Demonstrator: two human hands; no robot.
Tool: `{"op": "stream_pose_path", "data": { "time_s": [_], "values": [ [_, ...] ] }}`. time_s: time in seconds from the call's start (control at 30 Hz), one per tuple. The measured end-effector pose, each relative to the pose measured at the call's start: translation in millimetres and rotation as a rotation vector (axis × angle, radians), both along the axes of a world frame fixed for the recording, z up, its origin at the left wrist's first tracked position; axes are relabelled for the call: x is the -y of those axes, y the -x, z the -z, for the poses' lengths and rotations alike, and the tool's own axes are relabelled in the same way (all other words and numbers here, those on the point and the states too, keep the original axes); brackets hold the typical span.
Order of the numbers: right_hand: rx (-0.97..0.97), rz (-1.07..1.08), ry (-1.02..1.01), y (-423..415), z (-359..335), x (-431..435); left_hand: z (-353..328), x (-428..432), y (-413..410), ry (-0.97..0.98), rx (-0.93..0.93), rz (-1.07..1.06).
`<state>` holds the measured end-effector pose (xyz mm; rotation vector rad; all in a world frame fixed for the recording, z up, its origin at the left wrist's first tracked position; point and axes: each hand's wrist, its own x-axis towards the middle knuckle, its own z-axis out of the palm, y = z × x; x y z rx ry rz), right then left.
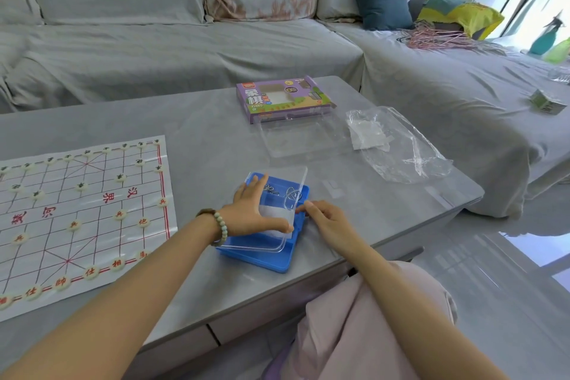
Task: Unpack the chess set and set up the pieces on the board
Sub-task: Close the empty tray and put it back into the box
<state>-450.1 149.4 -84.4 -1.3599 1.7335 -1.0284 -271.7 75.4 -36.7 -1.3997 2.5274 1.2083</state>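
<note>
A white paper xiangqi board (pixel 92 203) with red lines lies at the left of the grey table (pixel 197 139). Round cream pieces (pixel 120 214) with red and dark characters stand on its points. Near the table's front edge sits a blue plastic box (pixel 277 259) with a clear lid (pixel 277 234) lying on top. My left hand (pixel 253 213) lies flat on the lid with fingers spread. My right hand (pixel 324 216) touches the lid's right edge with its fingertips. Through the lid I see metal rings (pixel 291 194) in the box.
The purple chess-set carton (pixel 280 99) lies at the table's far side, a clear plastic tray (pixel 302 136) in front of it and a crumpled clear bag (pixel 398 145) to the right. A grey sofa (pixel 172 40) runs behind. My knee (pixel 370 318) is below the table edge.
</note>
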Motion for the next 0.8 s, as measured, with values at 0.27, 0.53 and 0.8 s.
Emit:
{"op": "stream_pose_path", "data": {
  "time_s": [0.27, 0.53, 0.8],
  "values": [
    [0.164, 0.086, -0.021, 9, -3, -5, 24, -7, 4, 0.248, 0.257, 0.085],
    [-0.315, 0.071, -0.128, 7, 4, -6, 34, -8, 4, 0.280, 0.181, -0.198],
    [-0.281, -0.012, -0.090, -18, 2, 1, 33, 11, -15, 0.213, -0.128, -0.391]
  ]
}}
